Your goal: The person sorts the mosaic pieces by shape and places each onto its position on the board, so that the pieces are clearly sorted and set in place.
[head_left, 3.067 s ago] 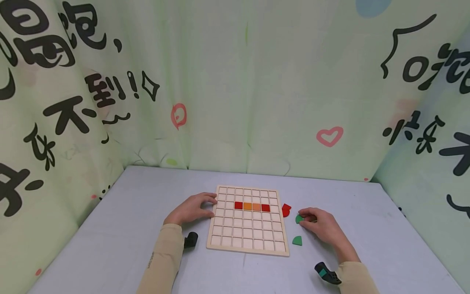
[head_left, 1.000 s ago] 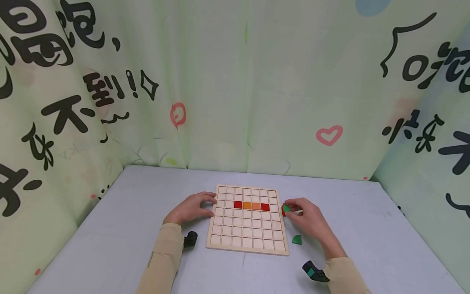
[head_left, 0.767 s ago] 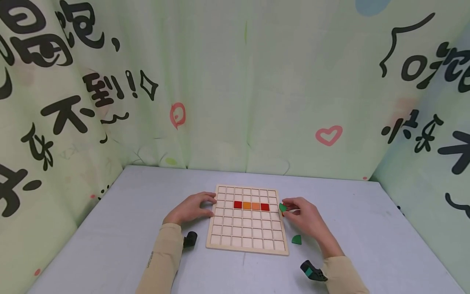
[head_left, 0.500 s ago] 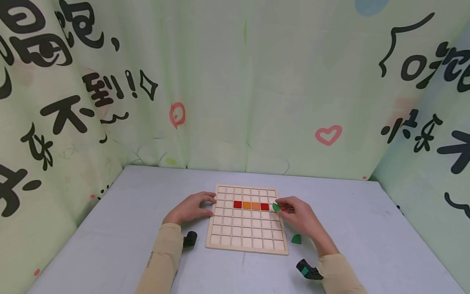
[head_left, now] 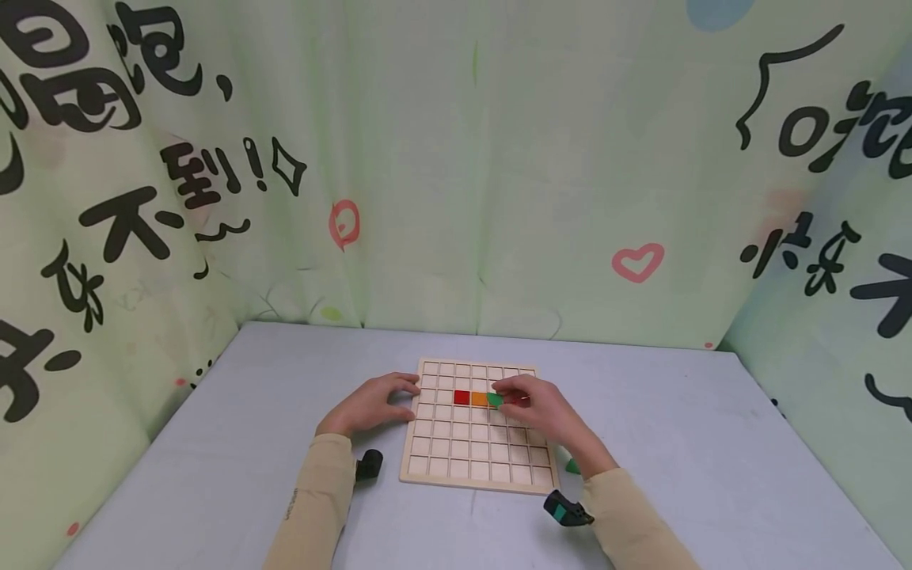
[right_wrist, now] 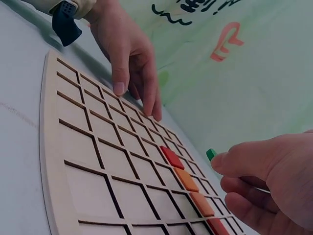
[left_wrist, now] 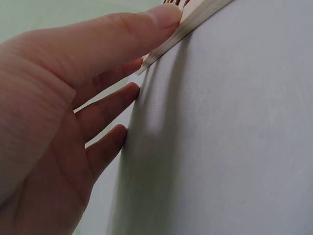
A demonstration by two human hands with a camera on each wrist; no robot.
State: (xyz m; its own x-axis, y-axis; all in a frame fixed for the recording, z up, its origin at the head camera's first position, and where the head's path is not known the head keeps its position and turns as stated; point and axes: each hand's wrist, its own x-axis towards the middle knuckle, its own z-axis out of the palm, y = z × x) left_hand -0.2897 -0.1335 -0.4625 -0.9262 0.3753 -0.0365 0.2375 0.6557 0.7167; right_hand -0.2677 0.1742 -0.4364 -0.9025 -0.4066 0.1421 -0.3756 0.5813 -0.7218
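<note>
A wooden grid board (head_left: 456, 453) lies on the white table. My left hand (head_left: 366, 405) rests at its left edge; in the left wrist view the thumb touches the rim and the fingers are nearly straight. My right hand (head_left: 541, 408) pinches a green quarter-round piece (head_left: 495, 400) between thumb and fingers, above the tile row. That row shows a red tile (right_wrist: 172, 157), an orange tile (right_wrist: 186, 179), a lighter orange tile (right_wrist: 202, 203) and another red tile (right_wrist: 218, 226). In the head view, the right hand largely hides the row's right end.
A second green piece (head_left: 572, 466) lies right of the board, partly behind the right wrist. Black wrist devices (head_left: 568, 509) are worn on both arms. A printed curtain (head_left: 427, 198) hangs behind the table (head_left: 249, 380).
My right hand picked up the green piece right of the board and carried it left, over the tile row. The red pieces beside the board are now hidden. The left hand stayed put.
</note>
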